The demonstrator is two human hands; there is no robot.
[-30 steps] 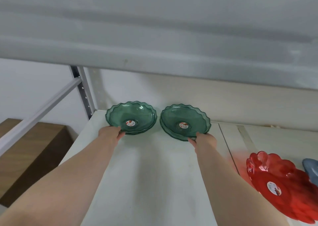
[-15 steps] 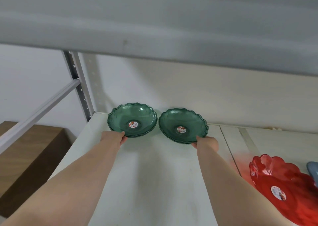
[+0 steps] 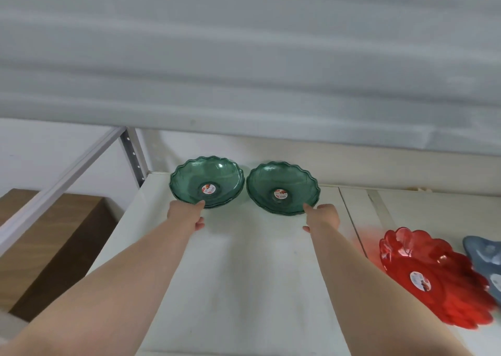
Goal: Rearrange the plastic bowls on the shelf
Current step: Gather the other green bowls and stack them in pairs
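Two green scalloped plastic bowls stand side by side at the back of the white shelf, each with a round sticker in its middle. The left green bowl and the right green bowl both show doubled rims, as if stacked. My left hand touches the left bowl's near rim with its fingertips, thumb hanging free below. My right hand does the same at the right bowl's near rim. Neither hand closes around a rim.
A red scalloped bowl lies at the right on the shelf, with a grey-blue bowl beyond it at the frame edge. The upper shelf board hangs low overhead. A metal upright marks the left end; a wooden surface lies below left.
Both green bowls have slid back toward the wall. My hands have loosened from the rims, and now only the fingertips touch them.
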